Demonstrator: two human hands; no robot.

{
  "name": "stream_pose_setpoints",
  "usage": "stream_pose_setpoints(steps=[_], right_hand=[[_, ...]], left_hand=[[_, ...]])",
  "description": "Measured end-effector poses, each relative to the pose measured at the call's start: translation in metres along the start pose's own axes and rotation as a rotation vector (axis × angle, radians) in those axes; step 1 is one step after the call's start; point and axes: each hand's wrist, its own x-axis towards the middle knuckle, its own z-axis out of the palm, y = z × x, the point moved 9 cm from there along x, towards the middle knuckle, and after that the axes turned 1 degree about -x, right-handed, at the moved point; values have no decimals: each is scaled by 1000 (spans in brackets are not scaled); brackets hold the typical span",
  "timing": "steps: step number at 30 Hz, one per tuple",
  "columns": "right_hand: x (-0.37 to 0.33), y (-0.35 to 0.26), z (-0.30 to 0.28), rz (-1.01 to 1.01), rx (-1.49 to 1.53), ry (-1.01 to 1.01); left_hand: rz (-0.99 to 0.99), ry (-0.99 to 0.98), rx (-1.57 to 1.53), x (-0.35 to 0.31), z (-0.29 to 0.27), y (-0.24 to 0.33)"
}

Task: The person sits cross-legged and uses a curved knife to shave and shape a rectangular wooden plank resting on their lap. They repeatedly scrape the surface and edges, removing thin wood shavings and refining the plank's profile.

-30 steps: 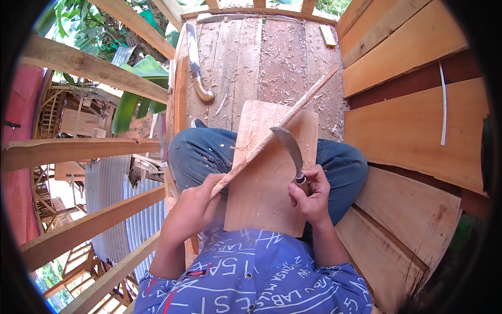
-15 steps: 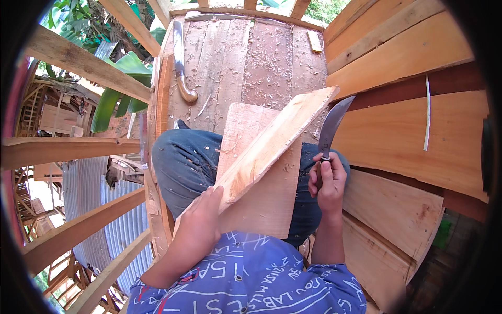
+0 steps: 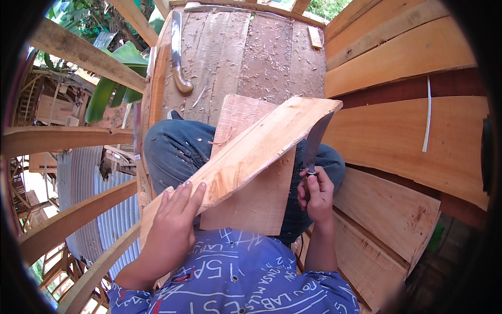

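Note:
A long, pale wooden board (image 3: 261, 149) slants across my lap, its broad face turned up. My left hand (image 3: 175, 217) grips its near left end, fingers laid over the top face; the thumb is hidden. My right hand (image 3: 317, 196) is closed round the dark handle of a knife with a curved, dark blade (image 3: 315, 144). The blade points up beside the board's far right end, and its tip is hidden behind or touching that edge. Beneath the slanted board, a flatter wooden plank (image 3: 256, 209) rests across my jeans-covered legs.
A long blade with a curved wooden handle (image 3: 180, 78) lies on the plank floor (image 3: 209, 47) among shavings. A small wood block (image 3: 315, 37) is at the far right. Boarded wall (image 3: 397, 125) stands right; open wooden rails (image 3: 68, 141) stand left.
The slanted board has rolled to show more of its broad face. My left hand has slid left and down along it. The knife has moved left, up against the board's far edge.

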Motion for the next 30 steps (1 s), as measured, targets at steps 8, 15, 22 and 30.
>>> stream_pose_setpoints(steps=[8, 15, 22, 30], right_hand=[[-3, 18, 32, 47, -68, -133], [-8, 28, 33, 165, 14, -93], [-28, 39, 54, 135, -112, -175], [-34, 45, 59, 278, -13, -184]], left_hand=[[34, 48, 73, 11, 10, -29], [-20, 85, 7, 13, 14, -39], [-22, 81, -47, 16, 9, -44], [-25, 70, -87, 20, 6, -46]])
